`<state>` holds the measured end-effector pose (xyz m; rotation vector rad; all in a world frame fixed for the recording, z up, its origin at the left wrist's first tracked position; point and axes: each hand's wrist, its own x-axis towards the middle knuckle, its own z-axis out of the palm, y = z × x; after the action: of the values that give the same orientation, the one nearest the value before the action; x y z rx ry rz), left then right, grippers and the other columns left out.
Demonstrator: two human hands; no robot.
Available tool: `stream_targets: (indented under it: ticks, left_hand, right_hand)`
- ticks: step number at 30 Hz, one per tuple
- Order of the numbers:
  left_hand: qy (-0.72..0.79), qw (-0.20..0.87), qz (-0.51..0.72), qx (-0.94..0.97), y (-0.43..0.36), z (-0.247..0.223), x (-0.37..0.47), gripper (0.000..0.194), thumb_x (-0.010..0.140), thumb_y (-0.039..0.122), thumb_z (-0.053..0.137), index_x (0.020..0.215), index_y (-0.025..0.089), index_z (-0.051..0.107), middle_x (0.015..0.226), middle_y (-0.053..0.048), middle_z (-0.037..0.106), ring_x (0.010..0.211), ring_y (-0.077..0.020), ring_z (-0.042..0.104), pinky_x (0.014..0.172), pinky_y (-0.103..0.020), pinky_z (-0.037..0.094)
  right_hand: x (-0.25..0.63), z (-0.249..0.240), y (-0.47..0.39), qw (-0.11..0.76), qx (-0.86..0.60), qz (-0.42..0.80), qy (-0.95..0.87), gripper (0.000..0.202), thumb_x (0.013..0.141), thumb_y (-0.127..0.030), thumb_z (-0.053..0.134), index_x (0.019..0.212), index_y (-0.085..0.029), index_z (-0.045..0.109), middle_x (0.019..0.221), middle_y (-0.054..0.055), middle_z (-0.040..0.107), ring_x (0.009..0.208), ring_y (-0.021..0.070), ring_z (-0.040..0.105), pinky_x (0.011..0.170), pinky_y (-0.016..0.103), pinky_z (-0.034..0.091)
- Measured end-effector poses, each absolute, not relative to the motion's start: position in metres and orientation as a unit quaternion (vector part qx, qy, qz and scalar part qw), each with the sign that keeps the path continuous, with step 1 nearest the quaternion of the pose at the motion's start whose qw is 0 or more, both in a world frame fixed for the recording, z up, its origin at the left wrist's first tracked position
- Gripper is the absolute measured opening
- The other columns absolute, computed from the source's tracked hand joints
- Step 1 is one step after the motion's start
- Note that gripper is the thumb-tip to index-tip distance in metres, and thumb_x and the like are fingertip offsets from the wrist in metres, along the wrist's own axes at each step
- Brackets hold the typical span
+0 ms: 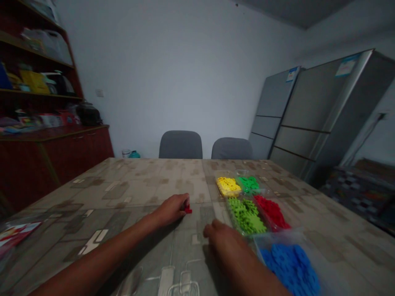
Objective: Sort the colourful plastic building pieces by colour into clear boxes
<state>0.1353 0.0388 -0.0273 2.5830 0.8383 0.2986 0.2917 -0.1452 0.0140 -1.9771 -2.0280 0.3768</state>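
Note:
Near the middle of the patterned table, my left hand [175, 209] has its fingers closed on a small red piece [188, 210], which rests at the tabletop. My right hand [220, 238] is low over the table, to the right of and nearer than the left, with its fingers curled; whether it holds something is hidden. Clear trays to its right hold yellow pieces [228, 186], green pieces [248, 184], light green pieces [247, 216] and red pieces [272, 212]. Blue pieces [290, 267] lie in a clear container nearest my right forearm.
A red and white packet [18, 236] lies at the table's left edge. Two grey chairs [180, 144] [232, 149] stand behind the table's far edge. Shelves are at the left, and tall grey cabinets at the right.

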Motion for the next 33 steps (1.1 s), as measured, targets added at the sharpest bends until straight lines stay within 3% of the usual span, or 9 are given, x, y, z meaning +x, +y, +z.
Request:
stream_targets:
  ticks: [4,9,16,21,27,31,33]
  left_hand:
    - [0.287,0.22,0.134,0.923,0.035,-0.024,0.139,0.025,0.07,0.011,0.061,0.091,0.02,0.05,0.08,0.002,0.063,0.073,-0.0178,0.059,0.062,-0.024,0.035]
    - [0.257,0.234,0.184,0.919,0.02,-0.002,0.179,0.023,0.073,0.013,0.062,0.094,0.02,0.056,0.075,0.003,0.06,0.067,-0.0165,0.057,0.059,-0.023,0.035]
    - [0.151,0.273,0.228,0.922,-0.023,0.028,0.293,0.03,0.075,0.013,0.069,0.104,0.018,0.063,0.092,-0.001,0.068,0.077,-0.0179,0.062,0.07,-0.025,0.044]
    - [0.101,0.305,0.22,0.921,-0.047,0.024,0.35,0.043,0.074,0.012,0.074,0.115,0.016,0.064,0.108,-0.006,0.071,0.084,-0.0201,0.066,0.078,-0.028,0.049]
    - [0.133,0.33,0.238,0.904,-0.037,0.011,0.308,0.043,0.077,0.008,0.061,0.12,0.018,0.063,0.117,-0.007,0.069,0.09,-0.0204,0.065,0.083,-0.03,0.05]
    - [0.178,0.348,0.231,0.891,-0.022,0.001,0.24,0.038,0.075,0.007,0.057,0.11,0.015,0.065,0.11,-0.007,0.07,0.081,-0.0177,0.064,0.071,-0.026,0.049]
    - [0.205,0.356,0.233,0.881,-0.019,-0.003,0.206,0.034,0.078,0.011,0.054,0.11,0.014,0.064,0.101,-0.008,0.07,0.076,-0.0171,0.062,0.066,-0.025,0.047]
  right_hand:
    - [0.384,0.046,-0.159,0.151,-0.748,0.027,-0.646,0.021,0.084,-0.016,0.053,0.097,-0.017,0.069,0.098,0.012,0.072,0.089,0.0243,0.066,0.076,0.03,0.045]
    - [0.477,0.051,-0.175,0.154,-0.827,-0.012,-0.541,0.019,0.082,-0.024,0.051,0.086,-0.019,0.069,0.083,0.011,0.076,0.075,0.0242,0.07,0.067,0.03,0.047]
    - [0.519,0.04,-0.206,0.209,-0.867,-0.033,-0.452,0.037,0.081,-0.038,0.041,0.095,-0.017,0.068,0.09,0.013,0.078,0.065,0.0267,0.073,0.064,0.036,0.05]
    - [0.52,0.037,-0.211,0.289,-0.839,0.007,-0.462,0.037,0.074,-0.047,0.042,0.084,-0.022,0.067,0.073,0.007,0.076,0.059,0.0257,0.071,0.06,0.035,0.052]
    - [0.511,0.036,-0.207,0.295,-0.818,-0.002,-0.494,0.035,0.077,-0.044,0.043,0.086,-0.021,0.068,0.073,0.007,0.076,0.06,0.0253,0.071,0.062,0.036,0.053]
    - [0.489,0.035,-0.199,0.283,-0.758,0.015,-0.587,0.033,0.08,-0.039,0.047,0.089,-0.02,0.072,0.093,0.01,0.078,0.08,0.0269,0.072,0.07,0.035,0.054]
    - [0.475,0.036,-0.195,0.26,-0.73,0.043,-0.631,0.031,0.083,-0.037,0.048,0.087,-0.02,0.073,0.092,0.009,0.077,0.08,0.0255,0.071,0.069,0.034,0.052]
